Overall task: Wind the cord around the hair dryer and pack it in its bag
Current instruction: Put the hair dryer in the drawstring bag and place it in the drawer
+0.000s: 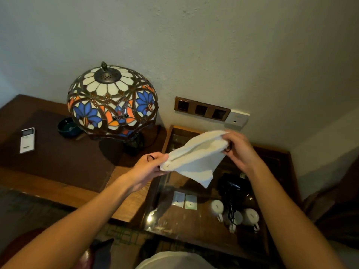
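Observation:
I hold a white cloth drawstring bag (196,158) in the air between both hands, its mouth stretched sideways. My left hand (148,167) grips the bag's left end, a dark drawstring loop showing by the fingers. My right hand (238,147) grips the right end, another dark loop at its fingers. Below the bag, the black hair dryer (232,188) lies on the glass-topped table (186,228), its dark cord (232,212) trailing toward me over the glass.
A stained-glass lamp (111,100) stands on the wooden desk (64,189) at left, with a dark bowl (68,127) and a white remote (27,140). White cups (250,216) and sachets (184,200) show at the glass. Wall sockets (202,110) sit behind.

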